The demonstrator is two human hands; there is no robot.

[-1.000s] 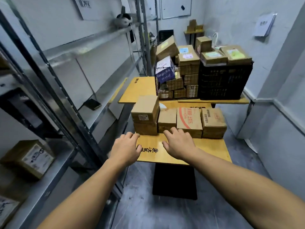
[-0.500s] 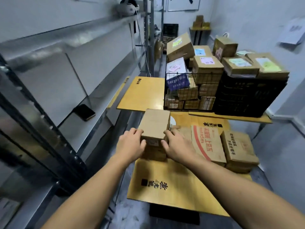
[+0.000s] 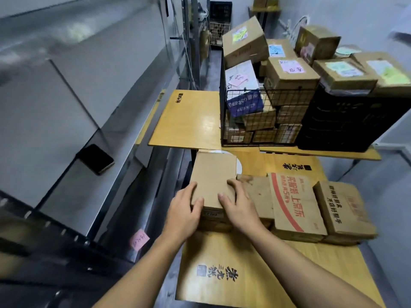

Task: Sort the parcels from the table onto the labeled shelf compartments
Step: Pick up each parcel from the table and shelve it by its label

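Note:
A plain cardboard parcel [image 3: 213, 174] tops a small stack at the left end of the yellow table [image 3: 255, 274]. My left hand [image 3: 183, 212] grips its left near corner and my right hand [image 3: 239, 203] grips its right near corner, thumbs lying on the top face. To the right lie a flat brown parcel [image 3: 259, 196], a parcel with red print [image 3: 291, 203] and one with dark print [image 3: 342, 210]. The metal shelf [image 3: 66, 134] runs along the left, with a pink label note [image 3: 139, 239] on its front rail.
A black phone [image 3: 96, 158] lies on the shelf. Behind, on a second yellow table [image 3: 186, 121], a wire basket [image 3: 258, 121] and a black crate [image 3: 347, 123] are piled with labelled parcels. A narrow grey floor gap separates shelf and tables.
Both hands went from hovering over the table edge to the top left parcel and now hold it from both sides. My head moved closer and looks down more steeply.

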